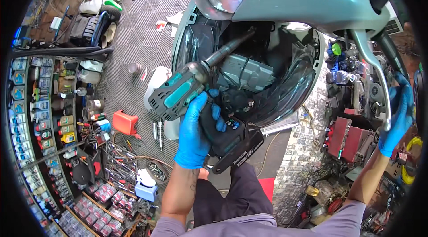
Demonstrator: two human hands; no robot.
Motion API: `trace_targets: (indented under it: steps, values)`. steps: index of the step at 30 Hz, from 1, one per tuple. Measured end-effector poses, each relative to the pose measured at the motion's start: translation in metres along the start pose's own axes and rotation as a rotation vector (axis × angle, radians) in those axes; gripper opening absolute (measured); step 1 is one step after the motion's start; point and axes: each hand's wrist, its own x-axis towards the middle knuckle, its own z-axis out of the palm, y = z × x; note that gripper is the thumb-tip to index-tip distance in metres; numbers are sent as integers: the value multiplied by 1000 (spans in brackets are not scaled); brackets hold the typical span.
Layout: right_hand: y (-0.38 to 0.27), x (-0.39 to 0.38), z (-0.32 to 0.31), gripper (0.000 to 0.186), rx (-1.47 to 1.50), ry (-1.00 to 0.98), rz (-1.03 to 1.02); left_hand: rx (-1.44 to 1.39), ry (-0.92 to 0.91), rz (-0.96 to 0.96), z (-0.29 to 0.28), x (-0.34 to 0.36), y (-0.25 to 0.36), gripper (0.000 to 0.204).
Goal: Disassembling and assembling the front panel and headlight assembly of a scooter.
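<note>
In a blue glove, my left hand (196,125) is closed round the handle of a teal and black cordless impact wrench (178,92). A long dark extension (229,49) runs from the wrench into the open front of a grey-green scooter (285,1). What its tip meets in there is too dark to make out. My right hand (401,112), also gloved in blue, is wrapped round the scooter's black handlebar grip (391,52), beside the silver brake lever (374,70). Inside the opening sit a grey box-shaped part (247,73) and dark cables.
Shelves of bottles (42,103) line the left side. On the floor lie a red plastic tray (125,122), loose tools (120,159) and sockets (160,135). Red metal toolboxes (343,136) and clutter stand on the right, below the handlebar.
</note>
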Motion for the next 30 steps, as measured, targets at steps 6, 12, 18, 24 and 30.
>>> trace_targets:
  steps: [6,12,18,24,30]
  values:
    - [29,4,10,34,127,-33,56,9,70,4,10,8,-1,31]
    - [37,-2,11,34,212,-23,77,28,75,11,25,10,-2,30]
    - [21,-2,4,36,298,-209,84,102,102,-7,35,13,11,28]
    - [43,-44,-13,40,270,-450,598,98,6,-139,50,14,51,27]
    - [16,-42,-2,42,415,-48,393,132,-12,-173,58,16,51,26]
